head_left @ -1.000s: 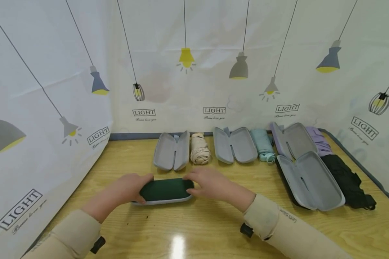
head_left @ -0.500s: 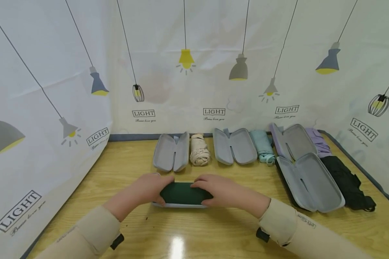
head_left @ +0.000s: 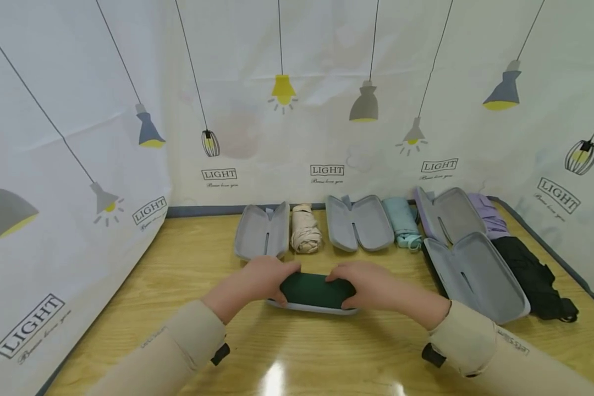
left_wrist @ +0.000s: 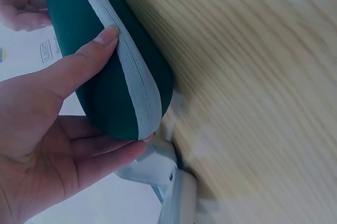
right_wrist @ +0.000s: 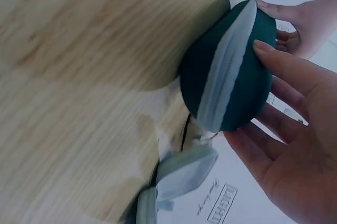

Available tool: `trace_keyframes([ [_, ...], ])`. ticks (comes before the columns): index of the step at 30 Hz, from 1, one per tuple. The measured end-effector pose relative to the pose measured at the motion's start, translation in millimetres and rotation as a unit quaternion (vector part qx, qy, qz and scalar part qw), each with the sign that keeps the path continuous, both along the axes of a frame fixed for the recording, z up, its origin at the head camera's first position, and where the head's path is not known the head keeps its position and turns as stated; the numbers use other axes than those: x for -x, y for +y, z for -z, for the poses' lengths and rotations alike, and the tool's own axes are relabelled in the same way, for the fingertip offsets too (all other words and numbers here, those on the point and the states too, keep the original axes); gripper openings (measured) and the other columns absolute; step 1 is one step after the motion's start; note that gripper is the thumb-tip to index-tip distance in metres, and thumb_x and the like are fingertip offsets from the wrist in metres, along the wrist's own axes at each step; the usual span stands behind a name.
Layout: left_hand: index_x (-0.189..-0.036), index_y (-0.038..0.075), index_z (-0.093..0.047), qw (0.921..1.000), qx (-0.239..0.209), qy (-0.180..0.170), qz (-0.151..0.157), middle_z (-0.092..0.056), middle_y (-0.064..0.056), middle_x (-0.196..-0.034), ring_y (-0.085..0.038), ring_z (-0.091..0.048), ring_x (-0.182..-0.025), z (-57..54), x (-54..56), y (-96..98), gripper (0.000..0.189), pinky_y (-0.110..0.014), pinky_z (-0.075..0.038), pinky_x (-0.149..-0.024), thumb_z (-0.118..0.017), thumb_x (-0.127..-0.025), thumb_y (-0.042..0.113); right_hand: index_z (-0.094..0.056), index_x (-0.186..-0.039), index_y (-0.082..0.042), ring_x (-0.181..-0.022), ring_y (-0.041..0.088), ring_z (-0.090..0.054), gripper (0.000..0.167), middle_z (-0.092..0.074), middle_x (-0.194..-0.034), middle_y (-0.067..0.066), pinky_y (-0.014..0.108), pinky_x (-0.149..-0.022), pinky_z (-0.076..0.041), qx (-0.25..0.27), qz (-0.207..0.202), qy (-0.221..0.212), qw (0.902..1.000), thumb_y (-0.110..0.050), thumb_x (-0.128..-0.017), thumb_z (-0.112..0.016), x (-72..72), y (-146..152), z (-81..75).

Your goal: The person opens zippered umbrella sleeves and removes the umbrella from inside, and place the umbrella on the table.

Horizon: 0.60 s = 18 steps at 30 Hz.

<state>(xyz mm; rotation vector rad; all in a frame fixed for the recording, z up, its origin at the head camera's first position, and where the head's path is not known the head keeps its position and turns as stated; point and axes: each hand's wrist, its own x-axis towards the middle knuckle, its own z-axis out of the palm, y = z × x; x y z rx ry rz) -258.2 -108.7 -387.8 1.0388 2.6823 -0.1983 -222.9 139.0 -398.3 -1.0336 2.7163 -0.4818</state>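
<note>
A dark green zippered case (head_left: 317,290) with a pale grey zipper band lies lengthwise between both hands, low over the wooden table. My left hand (head_left: 267,278) grips its left end, thumb on the near side at the zipper band (left_wrist: 137,76) and fingers round the far side. At the other end my right hand (head_left: 368,285) holds it likewise, the thumb near the band in the right wrist view, where the case's rounded end (right_wrist: 231,76) shows. The case is closed, so its inside is hidden.
Behind stand open grey-lined cases (head_left: 262,231), (head_left: 358,223). A beige rolled bundle (head_left: 306,230) and a light blue one (head_left: 402,223) lie beside them. At right are a purple case (head_left: 450,214), a black case (head_left: 480,278), purple fabric (head_left: 488,217) and black fabric (head_left: 529,280).
Both hands have carried the green case to the right along the table, from left of centre to near the middle. The right hand's hold looks fuller round its end. The other items stay put.
</note>
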Motion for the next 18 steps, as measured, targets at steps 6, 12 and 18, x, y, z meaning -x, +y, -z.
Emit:
trace_keyframes([
  [6, -0.128, 0.021, -0.054, 1.0000, -0.005, 0.008, 0.003, -0.065, -0.002, -0.103, -0.020, -0.063, -0.089, 2.9, 3.2, 19.0, 0.069, -0.037, -0.052, -0.078, -0.084, -0.072, 0.047, -0.065, -0.117, -0.011, -0.109, 0.025, -0.059, 0.046, -0.062, -0.118, 0.004, 0.041, -0.089, -0.049, -0.005, 0.020, -0.006, 0.9998, -0.012, -0.076, -0.085, 3.2, 15, -2.8],
  [12, -0.129, 0.021, -0.055, 1.0000, -0.002, 0.006, 0.005, -0.066, 0.001, -0.102, -0.018, -0.063, -0.087, 0.5, 7.2, 37.8, 0.070, -0.034, -0.052, -0.079, -0.083, -0.072, 0.050, -0.064, -0.116, -0.013, -0.109, 0.027, -0.059, 0.044, -0.062, -0.117, 0.004, 0.044, -0.089, -0.049, -0.013, 0.040, -0.024, 0.9988, -0.007, -0.077, -0.083, 8.0, 27, -8.5],
  [18, -0.129, 0.023, -0.054, 1.0000, 0.003, 0.007, 0.003, -0.065, 0.002, -0.100, -0.017, -0.062, -0.089, -1.9, 12.3, 52.7, 0.071, -0.033, -0.051, -0.078, -0.083, -0.071, 0.052, -0.063, -0.109, -0.013, -0.106, 0.029, -0.060, 0.042, -0.063, -0.114, 0.004, 0.044, -0.085, -0.050, -0.011, 0.044, -0.008, 0.9989, -0.007, -0.074, -0.085, 7.9, 38, -8.5],
])
